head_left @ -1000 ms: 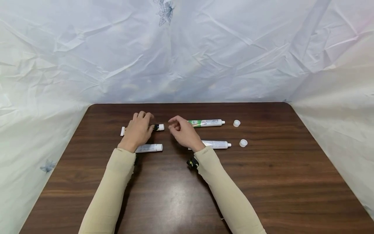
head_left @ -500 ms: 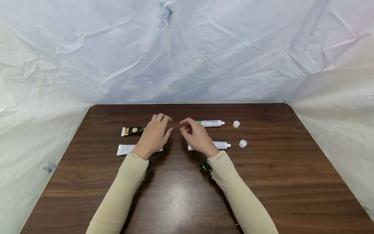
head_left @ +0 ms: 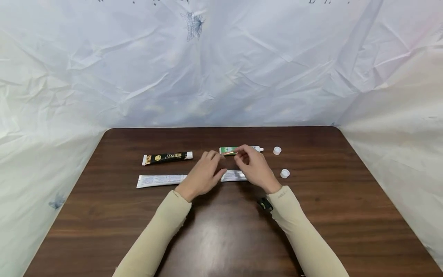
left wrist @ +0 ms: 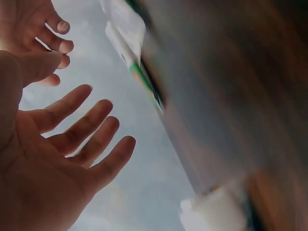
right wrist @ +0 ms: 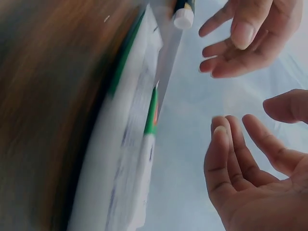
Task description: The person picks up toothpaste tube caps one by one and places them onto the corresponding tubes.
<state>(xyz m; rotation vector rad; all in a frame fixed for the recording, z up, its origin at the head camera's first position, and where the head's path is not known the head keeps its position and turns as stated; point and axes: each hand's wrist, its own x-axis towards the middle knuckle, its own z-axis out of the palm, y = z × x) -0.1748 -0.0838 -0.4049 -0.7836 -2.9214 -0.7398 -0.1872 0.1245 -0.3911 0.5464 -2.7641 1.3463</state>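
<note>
Over the middle of the table, my left hand [head_left: 204,173] hovers with loosely spread fingers and holds nothing, as the left wrist view also shows. To its right, my right hand [head_left: 257,168] hangs with relaxed, slightly bent fingers, holding nothing. Beneath the hands lies a white toothpaste tube [head_left: 232,176], its neck end covered by the right hand. A green and white toothpaste tube [head_left: 226,151], uncapped, lies just behind it, partly hidden by the right fingers. In the right wrist view both the white tube [right wrist: 110,159] and the green and white tube [right wrist: 150,125] appear beside the hand.
On the left lie a black toothpaste tube [head_left: 167,157] with a white cap and another white tube [head_left: 159,180], its right end behind the left hand. Two loose white caps [head_left: 277,150] [head_left: 285,173] sit on the right. White sheeting [head_left: 221,77] surrounds the dark wooden table [head_left: 328,215].
Both hands have moved right and toward the person; the left hand has left the black tube, which now shows fully. The tubes and caps stay in place on the table.
</note>
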